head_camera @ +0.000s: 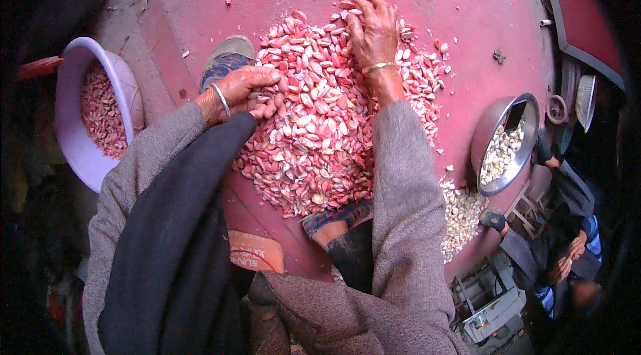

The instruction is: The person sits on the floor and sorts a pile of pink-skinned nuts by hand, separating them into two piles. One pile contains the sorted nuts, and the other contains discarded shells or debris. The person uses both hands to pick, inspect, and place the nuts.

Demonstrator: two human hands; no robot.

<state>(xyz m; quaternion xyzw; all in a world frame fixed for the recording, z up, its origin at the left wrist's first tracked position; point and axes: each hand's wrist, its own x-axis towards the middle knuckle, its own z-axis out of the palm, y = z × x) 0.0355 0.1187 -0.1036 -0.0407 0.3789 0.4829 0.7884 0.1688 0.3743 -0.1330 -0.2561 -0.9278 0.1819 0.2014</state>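
A wide heap of pink and white garlic cloves [320,120] lies on the red floor between my feet. At the heap's left side my left hand [250,92], with a silver bangle at the wrist, is curled palm up around several cloves. My right hand [373,32], with a gold-coloured bangle, reaches to the far edge of the heap, its bent fingers touching cloves there. Whether it grips one is hard to tell. A black cloth [175,215] hangs over my left forearm.
A purple plastic basin [92,165] of reddish cloves stands at the left. On the right are a metal bowl [508,185] with pale cloves, a second pile of pale cloves [460,215], a grey stool [493,305] and another person seated [556,250]. My shoes [228,57] flank the heap.
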